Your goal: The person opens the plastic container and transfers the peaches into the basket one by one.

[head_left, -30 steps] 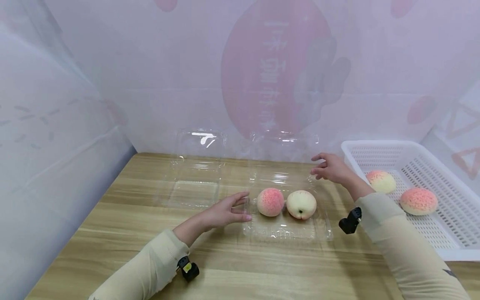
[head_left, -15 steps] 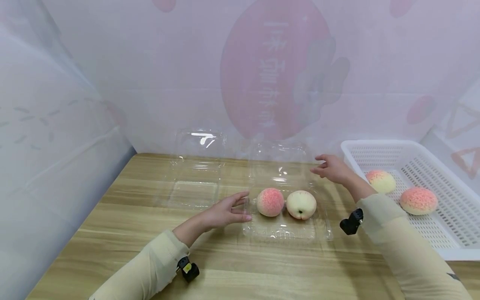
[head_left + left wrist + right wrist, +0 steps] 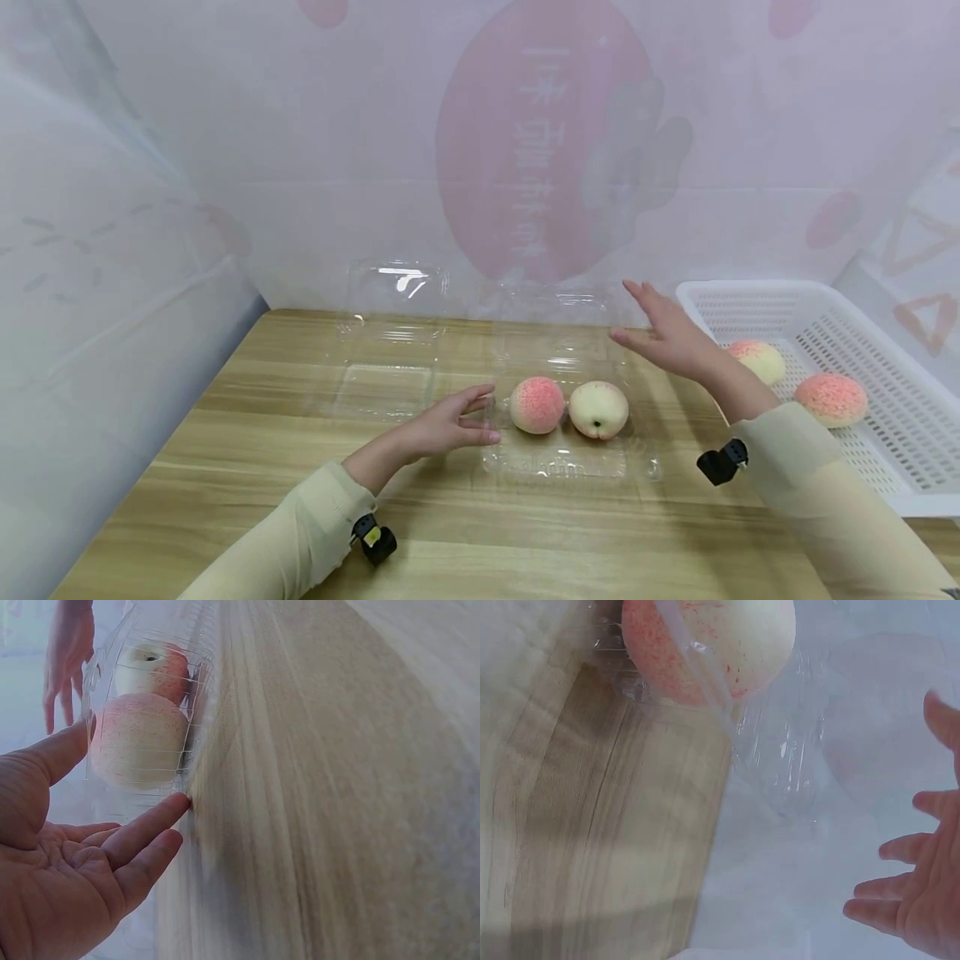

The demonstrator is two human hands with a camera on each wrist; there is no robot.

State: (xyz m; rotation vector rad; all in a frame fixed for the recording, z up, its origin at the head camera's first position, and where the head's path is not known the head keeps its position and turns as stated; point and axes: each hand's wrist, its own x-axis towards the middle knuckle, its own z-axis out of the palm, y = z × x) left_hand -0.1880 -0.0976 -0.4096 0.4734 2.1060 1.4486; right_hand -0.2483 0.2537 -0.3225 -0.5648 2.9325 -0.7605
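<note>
Two peaches sit side by side in the base of a clear plastic clamshell box point(image 3: 566, 467): a pink one point(image 3: 537, 406) on the left, a pale one point(image 3: 598, 410) with its stem hollow showing on the right. The box's lid is raised at the back. My left hand point(image 3: 446, 425) is at the box's left side, fingers loosely extended; in the left wrist view the thumb point(image 3: 67, 750) lies by the upper rim, one fingertip near the bottom edge. My right hand point(image 3: 667, 337) hovers right of the lid, fingers spread, holding nothing. The right wrist view shows it apart from the box.
A second clear clamshell box point(image 3: 386, 392), lid up, stands to the left. At the right is a white perforated basket point(image 3: 900, 400) holding a yellow-pink peach point(image 3: 761, 362) and a pinker one point(image 3: 831, 400). A printed white sheet point(image 3: 337, 225) hangs behind the wooden table point(image 3: 300, 467).
My right hand has come away from the lid's right side, its fingers spreading. The lid's top edge sits lower than a second ago. My left hand stays by the box.
</note>
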